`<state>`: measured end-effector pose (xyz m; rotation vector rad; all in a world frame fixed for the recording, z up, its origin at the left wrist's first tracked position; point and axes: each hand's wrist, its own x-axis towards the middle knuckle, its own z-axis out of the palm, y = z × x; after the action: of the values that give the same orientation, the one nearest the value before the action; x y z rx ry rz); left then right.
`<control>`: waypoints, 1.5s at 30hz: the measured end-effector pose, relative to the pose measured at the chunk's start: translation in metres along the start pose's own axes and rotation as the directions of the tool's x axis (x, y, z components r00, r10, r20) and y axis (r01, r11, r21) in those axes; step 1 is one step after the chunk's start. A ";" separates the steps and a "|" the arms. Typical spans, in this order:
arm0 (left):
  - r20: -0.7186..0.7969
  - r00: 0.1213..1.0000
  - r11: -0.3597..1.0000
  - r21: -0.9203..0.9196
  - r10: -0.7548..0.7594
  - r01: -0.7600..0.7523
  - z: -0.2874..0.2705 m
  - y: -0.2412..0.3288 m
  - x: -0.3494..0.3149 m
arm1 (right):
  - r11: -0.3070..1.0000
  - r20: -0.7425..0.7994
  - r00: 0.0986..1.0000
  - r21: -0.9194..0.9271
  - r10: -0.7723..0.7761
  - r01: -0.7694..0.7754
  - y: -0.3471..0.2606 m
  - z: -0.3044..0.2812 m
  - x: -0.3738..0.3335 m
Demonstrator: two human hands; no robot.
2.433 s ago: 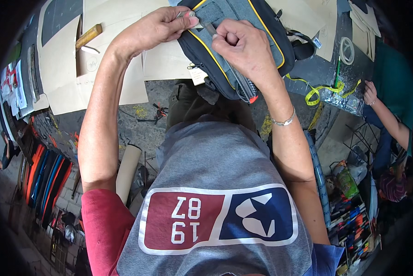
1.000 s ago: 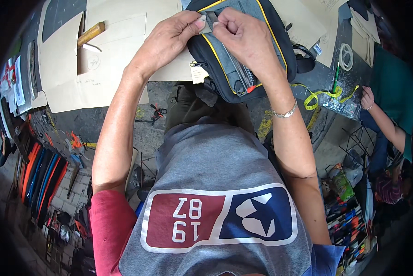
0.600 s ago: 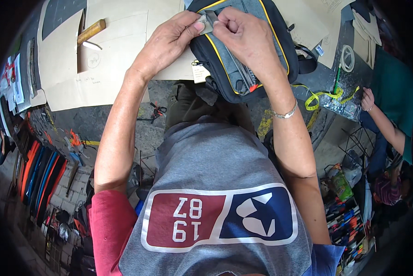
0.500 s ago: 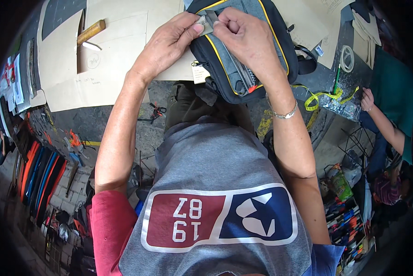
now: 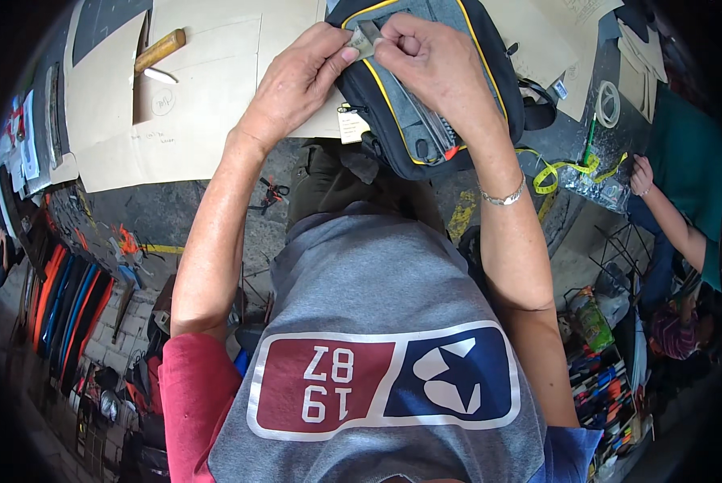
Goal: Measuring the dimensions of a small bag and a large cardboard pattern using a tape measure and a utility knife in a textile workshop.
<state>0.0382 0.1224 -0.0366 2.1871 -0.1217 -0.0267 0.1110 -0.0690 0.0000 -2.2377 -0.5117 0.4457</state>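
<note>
**Both hands pinch a small tab at the top of a bag**

Here, the left hand (image 5: 301, 80) and the right hand (image 5: 433, 60) meet over a dark grey fabric bag with black edging and yellow piping (image 5: 433, 105), which lies on the worktable (image 5: 184, 213) just in front of the person's body. Between the fingertips of both hands sits a small grey-green flat piece (image 5: 365, 38), at the bag's upper left corner; the left thumb and fingers are closed on its near edge, and the right fingers are folded shut on its far edge. What the piece is exactly is too small to tell. A little cream paper tag (image 5: 350, 126) hangs at the bag's left side, below the left wrist. The right wrist wears a thin silver bracelet (image 5: 502, 197).

Left of the hands lie large tan cardboard pattern sheets (image 5: 192, 88), with a wooden tool handle (image 5: 160, 50) on them. A yellow measuring tape (image 5: 558, 169) curls at the right of the bag. Farther right, another person's hand (image 5: 641, 173) rests near a clear plastic packet (image 5: 594, 187).
</note>
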 end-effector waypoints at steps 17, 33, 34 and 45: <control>0.395 0.737 0.768 -0.110 -0.549 0.631 -0.050 0.072 0.086 | 0.957 -0.148 0.989 0.289 0.003 0.040 0.008 -0.041 0.020; 0.247 0.832 0.867 0.150 -0.497 0.474 -0.015 0.041 0.064 | 0.996 0.083 0.996 0.082 0.014 -0.021 0.013 -0.031 0.022; 0.152 0.902 0.909 0.176 -0.403 0.377 -0.011 0.036 0.057 | 0.997 0.096 0.993 0.034 -0.068 0.065 0.014 -0.030 0.023; -0.323 0.906 0.962 -0.101 -0.275 0.255 0.030 0.041 0.015 | 0.972 0.166 0.960 -0.023 -0.226 0.233 0.012 -0.027 0.026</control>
<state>0.0480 0.0728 -0.0200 2.1033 0.3665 0.1860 0.1488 -0.0800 0.0043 -2.1590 -0.8633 0.5020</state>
